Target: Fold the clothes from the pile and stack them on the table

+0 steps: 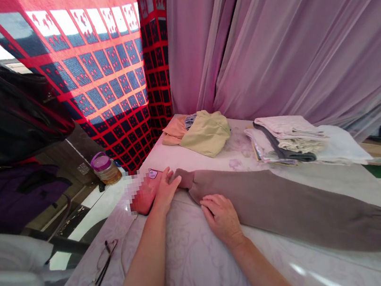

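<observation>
Grey-brown sweatpants (285, 205), folded lengthwise into a long strip, lie across the bed. Their narrow cuff points left, and the gathered end lies at the far right. Beside the cuff, my left hand (165, 192) has its fingers apart, with the thumb touching the cuff's edge. My right hand (223, 217) rests on the near edge of the leg, its fingers bent and closed on the fabric. Just left of my left hand lies a phone in a red case (146, 195), partly blurred out.
Eyeglasses (96, 281) lie at the bed's left edge. Folded yellow and peach clothes (206, 133) sit at the back, with a stack of folded clothes (289, 135) to their right. A purple-lidded jar (105, 169) stands beyond the left edge. Purple curtains (268, 40) hang behind.
</observation>
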Demonstrator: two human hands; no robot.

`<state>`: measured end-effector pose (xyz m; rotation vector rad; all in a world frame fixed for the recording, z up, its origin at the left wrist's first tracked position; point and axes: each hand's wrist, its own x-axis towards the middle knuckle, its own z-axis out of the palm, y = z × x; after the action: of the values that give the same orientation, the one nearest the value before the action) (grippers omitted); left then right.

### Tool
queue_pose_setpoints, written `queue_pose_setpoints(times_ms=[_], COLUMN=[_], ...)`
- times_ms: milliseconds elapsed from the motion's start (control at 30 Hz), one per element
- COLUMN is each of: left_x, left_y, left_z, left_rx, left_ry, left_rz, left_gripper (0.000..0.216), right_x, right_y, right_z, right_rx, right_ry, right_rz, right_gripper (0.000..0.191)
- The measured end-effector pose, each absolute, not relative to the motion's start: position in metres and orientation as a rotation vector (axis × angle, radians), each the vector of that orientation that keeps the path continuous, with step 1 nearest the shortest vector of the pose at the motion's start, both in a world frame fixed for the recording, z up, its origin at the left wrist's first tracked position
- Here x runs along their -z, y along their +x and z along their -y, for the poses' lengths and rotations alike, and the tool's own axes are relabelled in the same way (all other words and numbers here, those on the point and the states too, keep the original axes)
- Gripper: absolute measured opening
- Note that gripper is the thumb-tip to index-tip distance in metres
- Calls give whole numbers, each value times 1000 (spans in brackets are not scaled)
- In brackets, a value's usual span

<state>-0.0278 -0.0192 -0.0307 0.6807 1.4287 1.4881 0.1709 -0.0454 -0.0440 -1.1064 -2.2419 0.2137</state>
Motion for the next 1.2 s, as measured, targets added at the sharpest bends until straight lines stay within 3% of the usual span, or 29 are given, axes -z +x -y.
queue_pose_setpoints(times_ms=[233,500,733,1067,1200], left_x=[41,37,29,28,25], left_y=[-27,-29,-26,-18,-14], left_z=[16,18,23,22,24], left_rx=[-1502,-1573,-1469,-1484,-1429], left_ry=[820,589,524,177,221], left_rz=[-1406,-1192,-909,-767,-790], left_gripper=[71,71,41,26,22], right_x=[42,42,42,28,22], right_y=[170,170,170,186,228], right_z=[47,48,47,28,-19], right_rx=[-191,-212,-181,-362,-111], right_ry=[-1127,-1114,-1120,-1067,-1291], right_rz=[2291,2280,2295,2225,2144], right_gripper=[22,24,24,28,35])
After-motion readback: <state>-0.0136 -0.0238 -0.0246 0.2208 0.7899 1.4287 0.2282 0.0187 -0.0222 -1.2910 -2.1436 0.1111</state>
